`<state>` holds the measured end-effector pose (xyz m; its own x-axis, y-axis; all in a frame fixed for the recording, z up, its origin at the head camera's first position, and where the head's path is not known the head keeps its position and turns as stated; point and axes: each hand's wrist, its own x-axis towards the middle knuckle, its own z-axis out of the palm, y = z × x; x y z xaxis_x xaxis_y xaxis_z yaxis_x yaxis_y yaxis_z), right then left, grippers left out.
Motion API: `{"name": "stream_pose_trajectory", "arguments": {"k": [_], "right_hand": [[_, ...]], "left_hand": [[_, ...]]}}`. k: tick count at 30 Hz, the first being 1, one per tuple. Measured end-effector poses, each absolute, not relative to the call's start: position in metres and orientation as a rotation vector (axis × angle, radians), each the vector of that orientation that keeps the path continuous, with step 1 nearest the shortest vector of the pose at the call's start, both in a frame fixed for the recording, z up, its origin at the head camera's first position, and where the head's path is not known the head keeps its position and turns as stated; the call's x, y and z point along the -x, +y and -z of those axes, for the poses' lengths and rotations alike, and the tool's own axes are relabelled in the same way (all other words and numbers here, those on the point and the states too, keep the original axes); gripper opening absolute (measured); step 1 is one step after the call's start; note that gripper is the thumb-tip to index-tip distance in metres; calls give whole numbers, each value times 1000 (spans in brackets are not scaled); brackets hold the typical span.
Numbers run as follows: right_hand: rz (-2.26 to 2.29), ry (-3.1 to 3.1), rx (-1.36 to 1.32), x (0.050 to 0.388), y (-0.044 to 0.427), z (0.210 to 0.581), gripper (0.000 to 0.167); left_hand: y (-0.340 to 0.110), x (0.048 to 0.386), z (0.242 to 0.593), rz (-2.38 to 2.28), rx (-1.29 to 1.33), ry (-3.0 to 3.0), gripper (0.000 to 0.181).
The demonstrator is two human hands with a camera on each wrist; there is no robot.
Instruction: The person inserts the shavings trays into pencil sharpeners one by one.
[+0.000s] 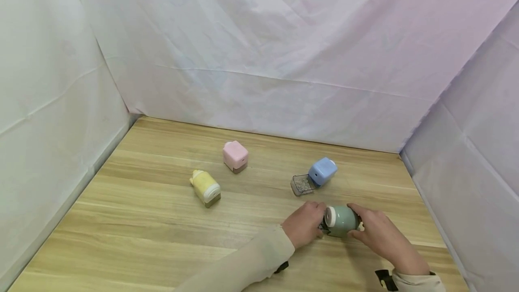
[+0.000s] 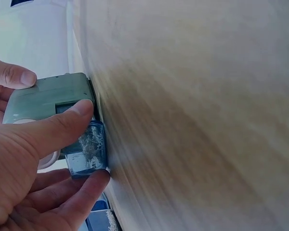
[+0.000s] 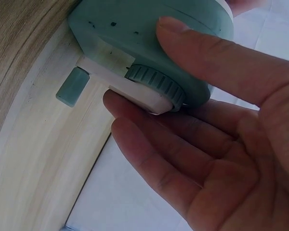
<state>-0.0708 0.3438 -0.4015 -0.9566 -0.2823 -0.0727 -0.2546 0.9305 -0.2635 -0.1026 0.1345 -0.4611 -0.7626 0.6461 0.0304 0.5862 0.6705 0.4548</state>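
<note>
A green pencil sharpener (image 1: 343, 221) lies on the table at the front right. My left hand (image 1: 304, 224) is at its left side. In the left wrist view, thumb and fingers pinch the see-through shavings drawer (image 2: 88, 150), which sticks partly out of the body and holds pale shavings. My right hand (image 1: 380, 237) grips the other end of the body. In the right wrist view, the thumb lies on the green shell and the fingers curl beside the white crank arm (image 3: 142, 94) with its green knob (image 3: 72, 86).
Behind the hands stands a blue pencil sharpener (image 1: 323, 171), with a clear drawer (image 1: 302, 184) of shavings in front of it. Farther left are a pink pencil sharpener (image 1: 235, 154) and a yellow one (image 1: 205, 187). White cloth walls (image 1: 259, 57) border the wooden table (image 1: 162, 224).
</note>
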Motion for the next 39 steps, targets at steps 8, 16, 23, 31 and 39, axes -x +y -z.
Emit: {"name": "stream_pose_trajectory", "arguments": {"k": [8,16,23,31,39], "right_hand": [[400,2949,399,72,344,401,65],[415,2940,382,73,344,402,67],[420,2942,369,73,345,400,68],[420,2932,344,74,346,400,68],[435,2914,336,74,346,401,68]], "left_hand": [[134,103,463,-697,-1014,2726,66],[115,112,456,-786,-1007,2616,74],[96,123,439,-680,-1194,2679,36],[90,124,434,-292,-1404,2797,18],[96,111,443,-110,-1558,2714,16]]}}
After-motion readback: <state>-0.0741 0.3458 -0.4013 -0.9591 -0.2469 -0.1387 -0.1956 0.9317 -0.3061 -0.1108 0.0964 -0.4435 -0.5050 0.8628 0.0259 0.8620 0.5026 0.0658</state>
